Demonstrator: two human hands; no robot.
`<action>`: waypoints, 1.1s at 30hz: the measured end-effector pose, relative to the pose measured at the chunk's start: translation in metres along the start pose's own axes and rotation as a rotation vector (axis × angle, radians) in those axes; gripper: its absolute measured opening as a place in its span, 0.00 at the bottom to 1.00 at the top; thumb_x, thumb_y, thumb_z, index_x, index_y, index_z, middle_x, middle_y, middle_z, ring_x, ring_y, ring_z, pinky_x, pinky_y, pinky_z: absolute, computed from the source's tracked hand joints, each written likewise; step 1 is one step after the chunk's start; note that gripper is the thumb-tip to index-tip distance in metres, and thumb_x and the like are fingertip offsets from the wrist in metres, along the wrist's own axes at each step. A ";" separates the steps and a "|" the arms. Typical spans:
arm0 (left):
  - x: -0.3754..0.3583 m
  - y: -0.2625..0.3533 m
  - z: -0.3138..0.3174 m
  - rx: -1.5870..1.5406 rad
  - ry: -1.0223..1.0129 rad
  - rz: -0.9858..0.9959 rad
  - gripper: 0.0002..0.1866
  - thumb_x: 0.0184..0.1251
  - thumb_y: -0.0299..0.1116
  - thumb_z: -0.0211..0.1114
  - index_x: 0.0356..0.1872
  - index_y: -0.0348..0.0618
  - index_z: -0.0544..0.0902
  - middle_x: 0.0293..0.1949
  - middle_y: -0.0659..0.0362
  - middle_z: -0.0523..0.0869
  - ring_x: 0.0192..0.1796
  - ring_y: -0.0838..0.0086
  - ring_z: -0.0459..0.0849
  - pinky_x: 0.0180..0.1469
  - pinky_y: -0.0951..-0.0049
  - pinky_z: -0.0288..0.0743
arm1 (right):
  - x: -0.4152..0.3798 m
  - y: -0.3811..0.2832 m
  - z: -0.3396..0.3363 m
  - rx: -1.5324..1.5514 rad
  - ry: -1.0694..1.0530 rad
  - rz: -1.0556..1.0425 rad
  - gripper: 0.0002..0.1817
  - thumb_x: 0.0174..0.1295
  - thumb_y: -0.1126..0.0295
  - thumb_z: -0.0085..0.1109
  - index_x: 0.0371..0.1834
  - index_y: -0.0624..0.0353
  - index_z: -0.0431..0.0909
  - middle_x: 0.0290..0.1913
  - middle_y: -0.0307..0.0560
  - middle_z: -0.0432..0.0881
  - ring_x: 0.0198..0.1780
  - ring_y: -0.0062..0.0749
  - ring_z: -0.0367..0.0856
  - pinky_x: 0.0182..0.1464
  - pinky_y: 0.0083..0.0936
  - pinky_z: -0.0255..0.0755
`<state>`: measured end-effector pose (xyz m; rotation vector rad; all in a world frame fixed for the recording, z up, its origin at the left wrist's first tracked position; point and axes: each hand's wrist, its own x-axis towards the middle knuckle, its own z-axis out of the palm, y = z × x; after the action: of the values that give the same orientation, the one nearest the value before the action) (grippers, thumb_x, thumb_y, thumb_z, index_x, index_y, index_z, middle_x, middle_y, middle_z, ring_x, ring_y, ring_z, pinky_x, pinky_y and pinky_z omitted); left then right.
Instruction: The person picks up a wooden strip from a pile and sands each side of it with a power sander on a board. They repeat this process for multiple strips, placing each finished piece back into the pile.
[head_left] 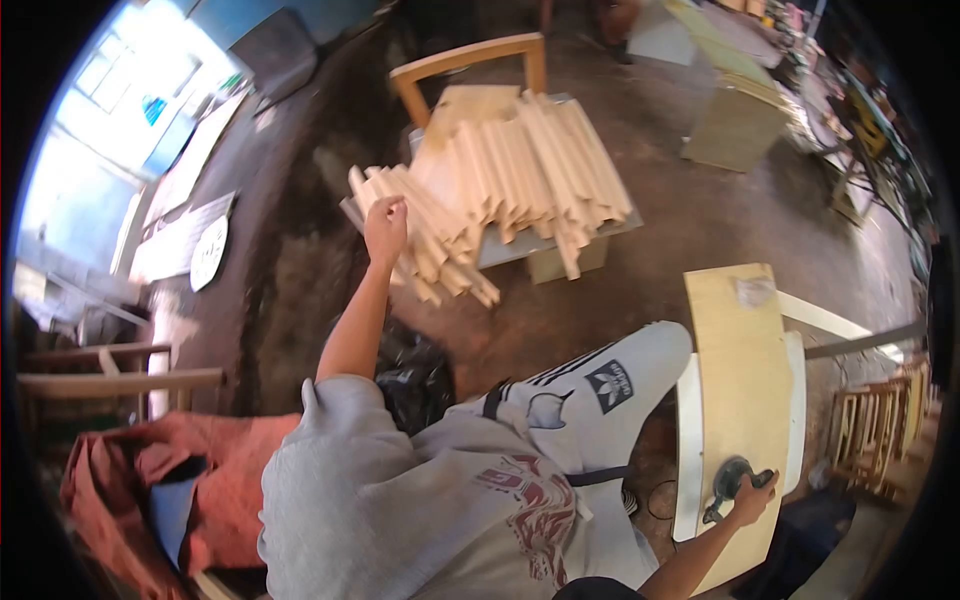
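Observation:
My left hand (pixel 385 228) is stretched out over the left end of a pile of pale wooden strips (pixel 500 175). Its fingers are curled closed, and whether a strip is in them I cannot make out. Down at the right, my right hand (pixel 755 497) grips a dark, round-headed power tool that looks like a sander (pixel 733 478). That tool rests on a long pale board (pixel 738 390), which lies over a white-edged panel (pixel 690 450) beside my knee.
A wooden chair frame (pixel 465 55) stands behind the strips. Left of my legs sits a black plastic bag (pixel 415 375), with a red cloth (pixel 245 470) near my left side. Wooden frames (pixel 875 430) lean at the far right. A box-like wooden piece (pixel 735 120) stands farther back.

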<state>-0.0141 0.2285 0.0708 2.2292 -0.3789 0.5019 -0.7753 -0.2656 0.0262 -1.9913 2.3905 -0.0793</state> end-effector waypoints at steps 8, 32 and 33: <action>-0.001 -0.069 -0.032 -0.141 0.063 -0.568 0.26 0.70 0.51 0.67 0.55 0.38 0.89 0.47 0.46 0.92 0.55 0.57 0.89 0.59 0.62 0.79 | 0.004 0.005 -0.001 -0.015 -0.008 -0.009 0.47 0.57 0.53 0.68 0.83 0.25 0.59 0.77 0.44 0.70 0.65 0.54 0.82 0.59 0.55 0.79; 0.064 -0.067 0.009 0.337 -0.310 -0.762 0.71 0.40 0.67 0.82 0.83 0.39 0.56 0.78 0.39 0.62 0.78 0.43 0.66 0.76 0.51 0.67 | -0.010 0.040 -0.006 0.461 -0.105 -0.053 0.57 0.44 0.72 0.70 0.85 0.51 0.56 0.55 0.61 0.85 0.52 0.56 0.85 0.54 0.42 0.78; 0.065 -0.069 0.007 0.309 -0.319 -0.777 0.71 0.39 0.67 0.82 0.82 0.39 0.56 0.78 0.39 0.62 0.77 0.44 0.67 0.76 0.51 0.68 | -0.007 0.037 -0.011 0.544 -0.183 -0.001 0.56 0.44 0.74 0.69 0.84 0.52 0.57 0.52 0.59 0.84 0.46 0.52 0.85 0.48 0.40 0.79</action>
<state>0.0735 0.2595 0.0524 2.5233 0.4395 -0.2289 -0.8111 -0.2520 0.0350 -1.6633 1.9771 -0.4689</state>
